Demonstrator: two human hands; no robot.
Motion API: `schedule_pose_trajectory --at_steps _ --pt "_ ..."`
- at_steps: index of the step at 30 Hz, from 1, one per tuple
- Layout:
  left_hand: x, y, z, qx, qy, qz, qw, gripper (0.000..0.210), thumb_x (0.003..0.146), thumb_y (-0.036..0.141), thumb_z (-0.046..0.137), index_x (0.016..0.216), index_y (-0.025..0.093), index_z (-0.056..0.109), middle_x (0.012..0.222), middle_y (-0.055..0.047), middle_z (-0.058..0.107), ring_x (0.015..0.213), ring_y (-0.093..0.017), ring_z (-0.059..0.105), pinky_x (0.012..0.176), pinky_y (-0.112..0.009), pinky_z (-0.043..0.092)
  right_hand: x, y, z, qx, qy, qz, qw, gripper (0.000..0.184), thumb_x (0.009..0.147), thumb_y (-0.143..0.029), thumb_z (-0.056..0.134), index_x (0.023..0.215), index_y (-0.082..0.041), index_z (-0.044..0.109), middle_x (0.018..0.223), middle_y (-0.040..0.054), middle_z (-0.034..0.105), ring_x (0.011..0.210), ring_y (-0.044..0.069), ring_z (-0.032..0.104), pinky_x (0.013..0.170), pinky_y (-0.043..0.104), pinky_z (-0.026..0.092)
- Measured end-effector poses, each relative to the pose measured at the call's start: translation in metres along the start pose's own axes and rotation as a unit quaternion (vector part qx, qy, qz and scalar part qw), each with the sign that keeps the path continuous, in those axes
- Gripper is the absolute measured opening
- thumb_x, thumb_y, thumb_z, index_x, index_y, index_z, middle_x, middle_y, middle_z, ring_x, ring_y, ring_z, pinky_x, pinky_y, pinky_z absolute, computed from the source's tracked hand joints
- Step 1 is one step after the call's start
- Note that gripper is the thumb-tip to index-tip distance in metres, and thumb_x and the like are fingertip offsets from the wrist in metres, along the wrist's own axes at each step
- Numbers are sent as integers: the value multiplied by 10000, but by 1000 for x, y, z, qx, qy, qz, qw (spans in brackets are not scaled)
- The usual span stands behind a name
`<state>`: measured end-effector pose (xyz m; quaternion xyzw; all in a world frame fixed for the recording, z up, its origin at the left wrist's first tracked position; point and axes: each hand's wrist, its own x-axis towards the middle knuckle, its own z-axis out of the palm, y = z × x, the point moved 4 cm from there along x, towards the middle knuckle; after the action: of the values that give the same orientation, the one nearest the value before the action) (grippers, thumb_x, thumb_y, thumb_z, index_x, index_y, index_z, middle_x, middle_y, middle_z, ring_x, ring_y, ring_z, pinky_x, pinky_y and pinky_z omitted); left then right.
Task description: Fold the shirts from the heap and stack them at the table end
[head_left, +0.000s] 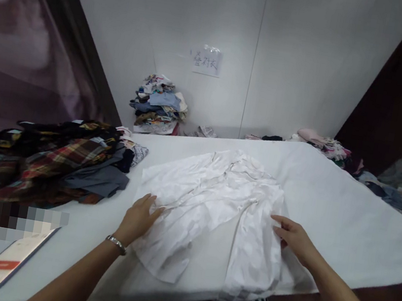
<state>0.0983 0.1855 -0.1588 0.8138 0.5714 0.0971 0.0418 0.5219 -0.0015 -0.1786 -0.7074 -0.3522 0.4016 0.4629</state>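
While the white garment [215, 204] lies spread on the table [337, 214], the left hand [139, 217], fingers parted, rests at one edge; the right hand [294, 238] meets the other, grip indiscernible. Left: clothing pile [68, 159], phone [7, 263].

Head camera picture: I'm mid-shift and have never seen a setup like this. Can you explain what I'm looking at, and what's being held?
There's no machine here, just a person's bare left hand and right hand. The single picture comes from a camera on their head, looking forward and down. A white garment lies spread on the white-covered table, one hand at each side of it. Both touch the cloth; whether either pinches it, I can't tell. To the left lie a clothes pile and, nearer, a lit phone.
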Motion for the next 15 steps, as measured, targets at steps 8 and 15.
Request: schedule_pose_trajectory --at_steps 8,15 --pt "-38 55 -8 -47 -33 79 995 625 817 535 495 1315 156 498 1434 -127 430 1331 -266 373 1089 -431 312 29 -126 32 286 56 -141 946 331 582 -360 750 881 -249 663 703 -17 627 602 133 572 561 253 469" --pt "-39 17 1 -27 -74 61 995 434 840 457 485 1158 194 620 1326 -106 555 1234 -251 494 1032 -411 374 66 -81 25 -263 -7 -138 955 256 677 -319 644 891 -205 723 827 51 704 815 251 634 765 356 464"
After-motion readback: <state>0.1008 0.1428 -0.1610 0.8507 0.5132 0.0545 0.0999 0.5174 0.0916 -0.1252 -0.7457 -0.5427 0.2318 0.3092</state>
